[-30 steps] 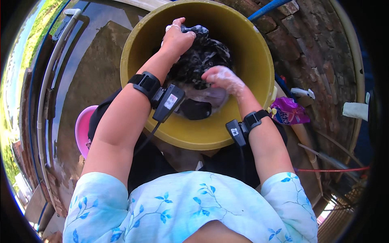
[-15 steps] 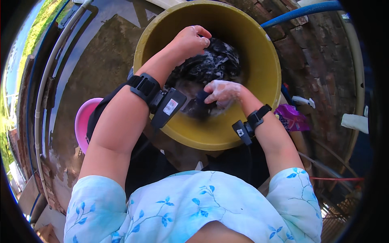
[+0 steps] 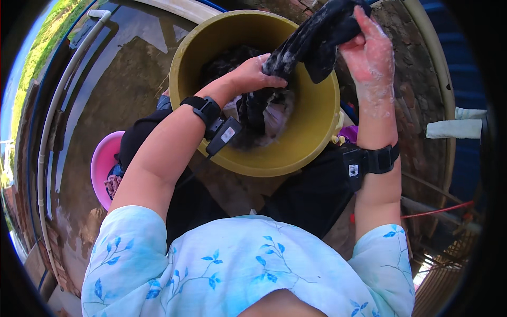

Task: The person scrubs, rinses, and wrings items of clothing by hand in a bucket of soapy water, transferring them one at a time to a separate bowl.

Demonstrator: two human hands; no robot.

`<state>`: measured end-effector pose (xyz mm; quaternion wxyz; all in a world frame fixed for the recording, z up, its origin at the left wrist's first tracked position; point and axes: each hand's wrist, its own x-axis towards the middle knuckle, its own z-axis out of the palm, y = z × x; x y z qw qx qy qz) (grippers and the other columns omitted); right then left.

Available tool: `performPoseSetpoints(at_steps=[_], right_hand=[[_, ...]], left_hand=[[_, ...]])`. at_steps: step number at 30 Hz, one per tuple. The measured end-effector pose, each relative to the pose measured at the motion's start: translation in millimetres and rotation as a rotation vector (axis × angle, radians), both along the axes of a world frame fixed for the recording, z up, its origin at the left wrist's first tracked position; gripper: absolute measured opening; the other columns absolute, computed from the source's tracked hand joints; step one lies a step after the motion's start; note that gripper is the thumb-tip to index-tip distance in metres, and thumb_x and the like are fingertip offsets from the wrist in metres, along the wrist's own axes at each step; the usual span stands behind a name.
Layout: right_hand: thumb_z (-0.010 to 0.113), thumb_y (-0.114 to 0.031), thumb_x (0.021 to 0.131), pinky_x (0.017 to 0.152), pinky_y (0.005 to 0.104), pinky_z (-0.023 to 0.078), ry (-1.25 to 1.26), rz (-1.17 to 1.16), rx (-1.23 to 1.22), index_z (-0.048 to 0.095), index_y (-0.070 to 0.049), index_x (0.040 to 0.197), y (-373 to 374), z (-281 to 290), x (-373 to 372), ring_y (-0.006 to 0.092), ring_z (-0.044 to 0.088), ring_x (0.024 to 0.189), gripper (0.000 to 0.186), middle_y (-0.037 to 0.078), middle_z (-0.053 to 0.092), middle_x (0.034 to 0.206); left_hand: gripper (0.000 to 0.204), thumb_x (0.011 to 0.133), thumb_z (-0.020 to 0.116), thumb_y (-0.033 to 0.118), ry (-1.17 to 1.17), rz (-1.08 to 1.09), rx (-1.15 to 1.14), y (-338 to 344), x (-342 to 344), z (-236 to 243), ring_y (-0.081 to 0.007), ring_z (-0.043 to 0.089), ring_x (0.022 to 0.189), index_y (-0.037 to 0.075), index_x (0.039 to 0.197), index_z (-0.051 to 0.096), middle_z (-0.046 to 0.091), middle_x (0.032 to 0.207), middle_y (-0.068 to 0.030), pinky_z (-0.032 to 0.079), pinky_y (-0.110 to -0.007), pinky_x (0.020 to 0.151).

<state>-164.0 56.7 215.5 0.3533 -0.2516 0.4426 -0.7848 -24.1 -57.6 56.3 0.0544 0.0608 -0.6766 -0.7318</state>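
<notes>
A wet, soapy black garment (image 3: 311, 39) is stretched up and to the right between my hands, its lower part trailing into the yellow tub (image 3: 318, 140). My left hand (image 3: 253, 75) grips it above the tub's middle. At the tub's right, raised beyond the rim, my right hand (image 3: 372, 55) holds the garment's upper end, with suds on the fingers and wrist. More dark laundry (image 3: 227, 63) lies in the tub, with a pale, sudsy patch of water (image 3: 277, 116) beside it. What kind of garment it is, I cannot tell.
On the left stands a pink basin (image 3: 100, 158) with some cloth in it, partly behind my left arm. A purple packet (image 3: 348, 133) shows by the tub's right side. Wet ground and a pale pipe (image 3: 45, 153) run along the left. Pale cloths (image 3: 454, 129) hang at the right.
My right hand has risen out of the tub to the upper right, lifting the black garment. My left hand has come down slightly and now grips the cloth.
</notes>
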Motion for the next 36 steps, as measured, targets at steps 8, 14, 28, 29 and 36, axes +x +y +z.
performPoseSetpoints(at_steps=[8,14,28,29,36], right_hand=[[0.054,-0.009,0.083,0.076,0.0295,0.043,0.000,0.286,-0.067,0.056,-0.004,0.087,16,29,-33,0.0124,0.052,0.066,0.008,0.002,0.058,0.074],[0.058,-0.011,0.081,0.052,0.0251,0.042,-0.233,-0.184,0.296,0.050,-0.006,0.080,36,-75,-39,0.0133,0.049,0.055,0.010,0.003,0.051,0.070],[0.054,-0.006,0.081,0.084,0.0435,0.044,-0.376,-0.222,0.070,0.047,0.004,0.094,35,-155,-18,0.0319,0.053,0.094,0.018,0.017,0.052,0.096],[0.053,-0.006,0.082,0.080,0.0427,0.046,-0.363,-0.203,0.093,0.047,0.000,0.097,35,-160,-20,0.0312,0.054,0.093,0.017,0.015,0.053,0.094],[0.064,-0.017,0.073,0.091,0.0343,0.036,0.076,-0.100,0.994,0.035,-0.002,0.126,15,-216,-8,0.0249,0.044,0.110,0.063,0.015,0.046,0.118]], left_hand=[[0.036,0.075,0.064,0.025,-0.276,0.106,-0.206,-8,-4,-38,-0.0171,0.055,0.088,0.006,0.104,0.056,0.060,0.095,-0.0067,0.042,-0.029,0.080],[0.025,0.079,0.055,0.011,-0.226,0.404,0.125,-22,-6,-9,-0.0180,0.057,0.083,0.001,0.101,0.055,0.060,0.092,-0.0088,0.045,-0.030,0.073],[0.027,0.077,0.048,-0.005,0.674,0.270,0.378,-24,-29,114,-0.0180,0.060,0.084,-0.002,0.104,0.052,0.061,0.096,-0.0089,0.049,-0.031,0.075],[0.029,0.077,0.053,-0.001,0.611,0.338,0.223,-25,-31,107,-0.0186,0.059,0.087,0.001,0.106,0.052,0.061,0.097,-0.0086,0.047,-0.030,0.078],[0.074,0.065,0.068,0.030,-0.477,0.269,-0.957,-60,-50,-50,-0.0348,0.044,0.110,0.010,0.128,0.034,0.043,0.122,-0.0183,0.037,-0.042,0.091]])
